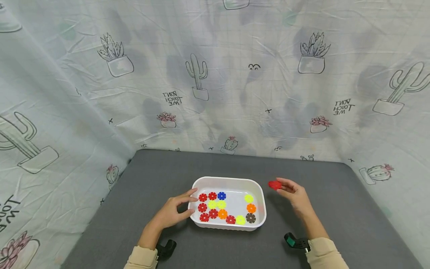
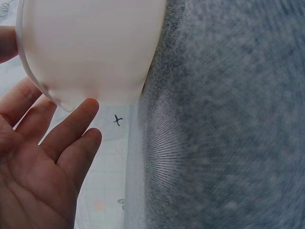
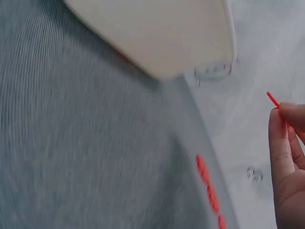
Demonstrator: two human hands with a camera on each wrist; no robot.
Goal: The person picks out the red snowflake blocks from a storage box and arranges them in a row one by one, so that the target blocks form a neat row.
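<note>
A white plastic tray (image 1: 231, 226) stands on the grey table and holds red, yellow, orange, blue and brown notched plastic discs in rows. My left hand (image 1: 173, 212) rests at its left end, thumb and fingers spread along the rim. In the left wrist view, some fingertips pass behind the tray's rim, while the other fingers (image 2: 83, 114) stay outside near the wall. To the right of the tray, my right hand (image 1: 295, 196) pinches a red notched disc (image 1: 274, 185) between thumb and fingertips, above the table. The right wrist view shows this disc (image 3: 272, 98) edge-on.
Low in the right wrist view, several red pieces (image 3: 213, 198) lie in a line on the grey table (image 3: 86, 143). A pale curtain (image 1: 235, 93) printed with cacti hangs behind and beside the table. Black wrist mounts (image 1: 295, 242) sit under both forearms.
</note>
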